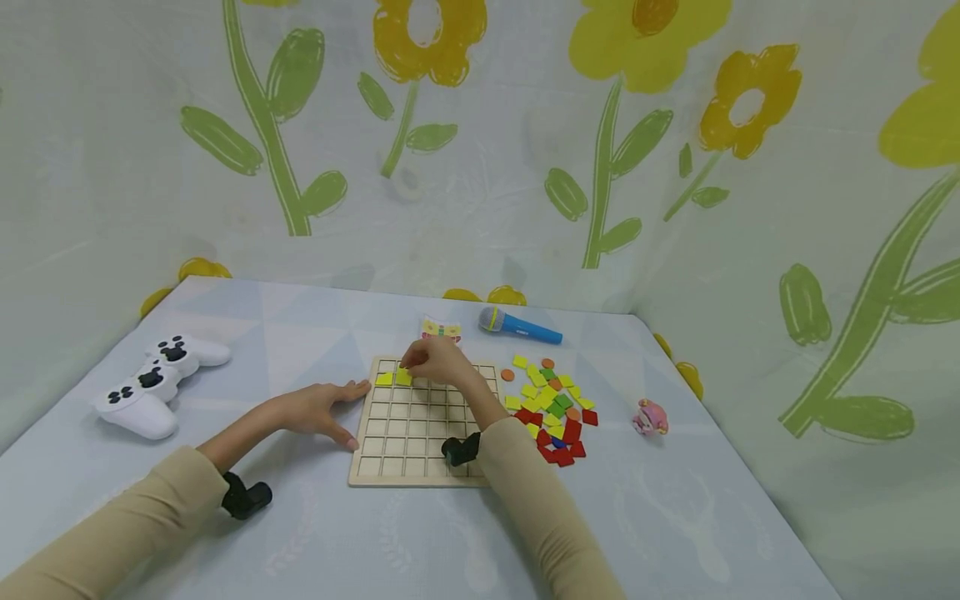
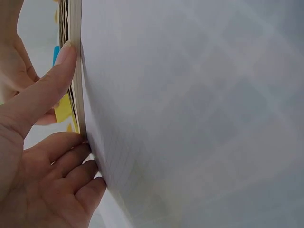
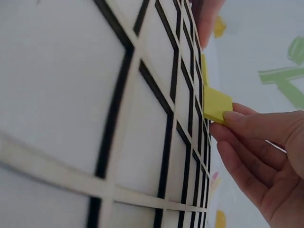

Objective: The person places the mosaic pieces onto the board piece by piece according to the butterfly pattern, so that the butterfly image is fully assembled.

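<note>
My right hand (image 1: 437, 362) pinches a yellow square tile (image 3: 217, 103) between thumb and fingers, tilted over the far row of a wooden grid board (image 1: 397, 429). A second yellow tile (image 1: 384, 379) lies in the cell to its left. Along the board's left edge rests my left hand (image 1: 315, 411), thumb and fingers spread. In the left wrist view, its thumb (image 2: 64, 71) touches the board's rim (image 2: 76, 61) and the fingertips reach the tabletop beside it.
Right of the board lies a loose pile of coloured tiles (image 1: 551, 400), yellow, red, green and orange. Behind are a blue toy microphone (image 1: 528, 327) and a small patterned card (image 1: 441, 328). A white game controller (image 1: 161, 383) sits far left, a pink figurine (image 1: 650, 417) at right.
</note>
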The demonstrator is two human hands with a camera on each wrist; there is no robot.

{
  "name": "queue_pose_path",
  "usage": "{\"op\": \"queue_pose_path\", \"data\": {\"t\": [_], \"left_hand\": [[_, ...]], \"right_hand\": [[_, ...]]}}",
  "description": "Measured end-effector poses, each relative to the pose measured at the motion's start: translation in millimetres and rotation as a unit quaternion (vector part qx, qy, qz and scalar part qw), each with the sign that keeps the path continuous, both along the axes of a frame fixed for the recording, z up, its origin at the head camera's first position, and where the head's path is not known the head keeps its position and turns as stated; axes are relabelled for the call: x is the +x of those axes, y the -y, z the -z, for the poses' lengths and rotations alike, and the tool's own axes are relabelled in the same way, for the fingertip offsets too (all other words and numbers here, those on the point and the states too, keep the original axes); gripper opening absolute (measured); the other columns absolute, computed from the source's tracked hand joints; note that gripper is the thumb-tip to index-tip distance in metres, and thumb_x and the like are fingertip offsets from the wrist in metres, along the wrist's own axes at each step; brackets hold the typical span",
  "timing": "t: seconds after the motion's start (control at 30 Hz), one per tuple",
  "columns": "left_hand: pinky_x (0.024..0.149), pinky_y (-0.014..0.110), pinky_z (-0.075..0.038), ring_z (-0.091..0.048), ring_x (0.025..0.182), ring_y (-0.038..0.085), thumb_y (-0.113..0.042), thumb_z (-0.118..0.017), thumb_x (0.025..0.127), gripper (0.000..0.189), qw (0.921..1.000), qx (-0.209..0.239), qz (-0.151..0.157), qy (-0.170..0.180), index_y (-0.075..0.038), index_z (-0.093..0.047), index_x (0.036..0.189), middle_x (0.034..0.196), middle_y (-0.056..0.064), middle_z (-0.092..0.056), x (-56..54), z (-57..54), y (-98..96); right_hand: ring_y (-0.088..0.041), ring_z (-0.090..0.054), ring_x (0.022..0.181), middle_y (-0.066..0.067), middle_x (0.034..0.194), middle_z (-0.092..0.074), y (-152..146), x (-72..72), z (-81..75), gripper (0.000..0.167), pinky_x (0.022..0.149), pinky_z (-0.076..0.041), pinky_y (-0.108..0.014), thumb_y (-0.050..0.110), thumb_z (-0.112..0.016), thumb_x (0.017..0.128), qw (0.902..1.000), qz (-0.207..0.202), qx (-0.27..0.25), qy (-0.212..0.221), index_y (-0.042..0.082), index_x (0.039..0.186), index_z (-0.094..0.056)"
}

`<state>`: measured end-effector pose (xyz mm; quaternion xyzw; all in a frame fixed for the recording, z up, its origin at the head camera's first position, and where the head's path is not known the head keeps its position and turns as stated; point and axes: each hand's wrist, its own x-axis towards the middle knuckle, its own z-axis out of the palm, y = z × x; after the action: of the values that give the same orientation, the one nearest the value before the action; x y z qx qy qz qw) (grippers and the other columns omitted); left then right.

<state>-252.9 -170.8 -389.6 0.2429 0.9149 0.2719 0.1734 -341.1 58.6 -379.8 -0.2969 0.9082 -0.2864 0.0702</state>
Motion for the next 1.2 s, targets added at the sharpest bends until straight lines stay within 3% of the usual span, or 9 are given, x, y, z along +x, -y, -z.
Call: {"op": "queue_pose_path", "data": {"t": [0.27, 0.57, 0.7, 0.87, 1.03, 1.2], "left_hand": [[0.107, 0.061, -0.023, -0.022, 0.137, 0.050, -0.040, -0.083, 0.072, 0.103, 1.0000, -0.004, 0.001, -0.004, 0.005, -0.031, 0.147, 0.148, 0.036, -0.024, -2.5, 2.1, 1.4], [0.108, 0.061, -0.022, -0.021, 0.138, 0.049, -0.040, -0.084, 0.071, 0.104, 1.0000, -0.002, -0.005, 0.006, 0.005, -0.030, 0.148, 0.148, 0.035, -0.023, -3.0, 3.5, 1.1], [0.108, 0.061, -0.022, -0.022, 0.138, 0.049, -0.039, -0.084, 0.072, 0.103, 1.0000, -0.003, -0.002, 0.000, 0.005, -0.030, 0.147, 0.148, 0.035, -0.024, -2.1, 2.9, 1.2], [0.108, 0.060, -0.021, -0.022, 0.138, 0.049, -0.039, -0.084, 0.072, 0.103, 1.0000, -0.002, -0.001, -0.005, 0.006, -0.031, 0.147, 0.149, 0.034, -0.024, -1.4, 1.5, 0.3], [0.109, 0.060, -0.021, -0.022, 0.138, 0.048, -0.039, -0.084, 0.071, 0.103, 1.0000, -0.003, -0.005, -0.003, 0.006, -0.031, 0.147, 0.149, 0.033, -0.024, -1.6, 1.6, -0.8], [0.109, 0.060, -0.021, -0.021, 0.139, 0.048, -0.039, -0.084, 0.070, 0.104, 1.0000, -0.003, -0.008, 0.000, 0.006, -0.031, 0.147, 0.149, 0.033, -0.024, -2.0, 3.6, -0.5]], "right_hand": [[-0.007, -0.060, 0.077, 0.004, 0.085, -0.070, 4, -1.1, 2.9, 0.007, 0.070, -0.048, -0.018, 0.011, -0.072, 0.088, 0.9995, 0.017, 0.025, 0.009, 0.010, 0.094, -0.076], [-0.009, -0.062, 0.078, -0.005, 0.097, -0.073, 4, 3.2, 0.4, 0.016, 0.069, -0.049, -0.019, 0.007, -0.070, 0.088, 0.9986, 0.003, 0.047, 0.023, 0.005, 0.103, -0.076], [-0.012, -0.063, 0.086, -0.005, 0.102, -0.072, 0, 6.0, -3.1, 0.021, 0.072, -0.049, -0.021, 0.007, -0.069, 0.089, 0.9980, -0.002, 0.061, 0.019, 0.005, 0.110, -0.073], [-0.018, -0.064, 0.096, -0.009, 0.108, -0.070, -18, 11.3, -13.0, 0.025, 0.078, -0.050, -0.023, 0.007, -0.068, 0.090, 0.9991, -0.005, 0.042, 0.003, 0.003, 0.115, -0.070], [-0.023, -0.065, 0.096, -0.012, 0.107, -0.069, -45, 15.1, -23.6, 0.023, 0.078, -0.052, -0.026, 0.005, -0.069, 0.089, 0.9995, -0.012, 0.019, -0.024, 0.002, 0.111, -0.071], [-0.024, -0.064, 0.094, -0.012, 0.104, -0.069, -75, 15.9, -24.8, 0.023, 0.079, -0.053, -0.029, 0.005, -0.071, 0.087, 0.9993, 0.007, 0.023, -0.030, 0.001, 0.110, -0.071]]}}
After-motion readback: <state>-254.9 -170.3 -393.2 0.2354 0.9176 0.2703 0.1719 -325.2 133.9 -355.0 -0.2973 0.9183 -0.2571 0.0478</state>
